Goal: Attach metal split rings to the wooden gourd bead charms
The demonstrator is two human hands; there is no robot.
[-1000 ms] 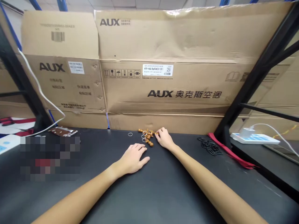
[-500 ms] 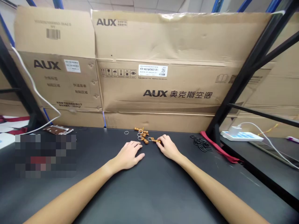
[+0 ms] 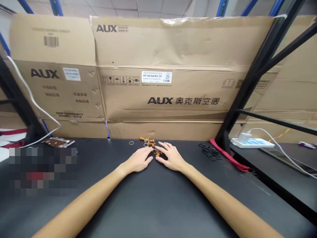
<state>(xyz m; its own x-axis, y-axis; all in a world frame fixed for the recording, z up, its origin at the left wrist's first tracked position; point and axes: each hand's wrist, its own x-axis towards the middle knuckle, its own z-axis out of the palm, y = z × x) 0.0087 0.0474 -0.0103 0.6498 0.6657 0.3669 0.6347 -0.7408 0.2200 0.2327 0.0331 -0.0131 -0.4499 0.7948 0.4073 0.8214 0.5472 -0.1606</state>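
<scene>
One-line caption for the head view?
Left hand and right hand flank wooden charms and rings on a black table.

Head view, down over near tabletop (image 3: 158, 198)

left hand (image 3: 139, 159) and right hand (image 3: 170, 156) flat beside wooden gourd charms (image 3: 150, 143), black table (image 3: 158, 195)

The counter (image 3: 158, 198) is finished in smooth matt black. At 12 o'clock, beads (image 3: 151, 144) are noted as polished brown wood, the rings (image 3: 131, 142) as bright thin metal. The boxes (image 3: 173, 49) are of creased matt cardboard.
</scene>
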